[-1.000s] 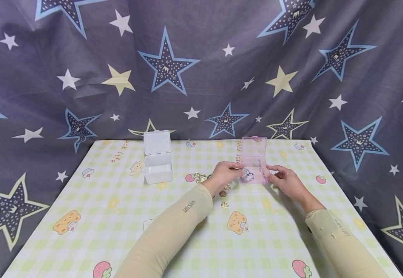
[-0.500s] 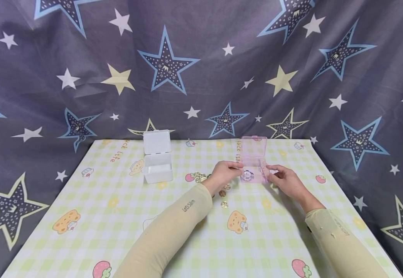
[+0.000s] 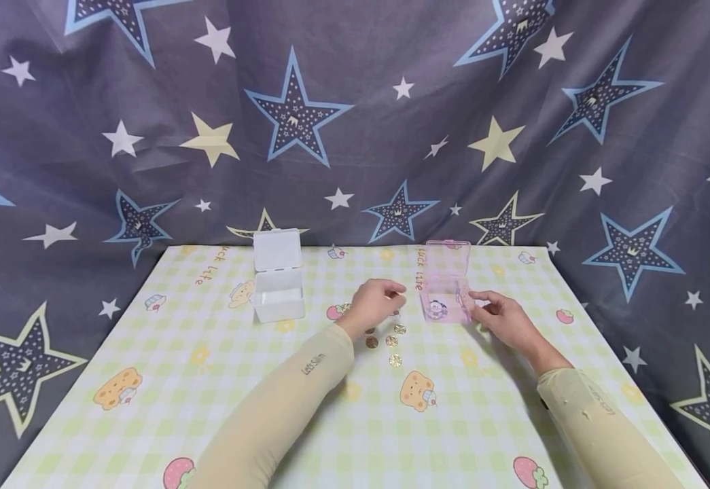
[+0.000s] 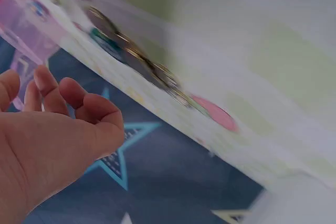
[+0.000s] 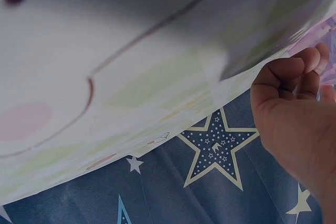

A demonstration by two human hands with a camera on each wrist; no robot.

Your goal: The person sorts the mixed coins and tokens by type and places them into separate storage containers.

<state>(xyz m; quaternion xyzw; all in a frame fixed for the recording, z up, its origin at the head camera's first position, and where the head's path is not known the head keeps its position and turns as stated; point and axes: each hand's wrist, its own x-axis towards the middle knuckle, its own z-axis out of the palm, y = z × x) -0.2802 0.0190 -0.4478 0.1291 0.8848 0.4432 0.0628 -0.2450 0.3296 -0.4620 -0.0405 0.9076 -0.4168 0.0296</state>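
A clear pink plastic box (image 3: 446, 288) stands at the right of the table with its lid raised. Against its right wall, my right hand (image 3: 505, 324) holds it with fingers and thumb. A small black-and-white cartoon figure (image 3: 436, 310) shows inside the box; whether it is loose or printed is unclear. To the left of the box, my left hand (image 3: 374, 303) hovers with loosely bent fingers and nothing in them, as the left wrist view also shows. Gold coins (image 3: 395, 360) lie below and in front of it, with a green round piece (image 4: 107, 45) among them.
A white lidded box (image 3: 279, 309) stands at the left, its lid raised and no contents visible. A checked tablecloth (image 3: 208, 435) printed with cartoons covers the table. Behind the table's far edge hangs a dark star-patterned curtain (image 3: 355, 88).
My left hand has drawn back left from the pink box, uncovering more coins. The cartoon figure in the box sits lower than a second ago. My right hand has stayed put.
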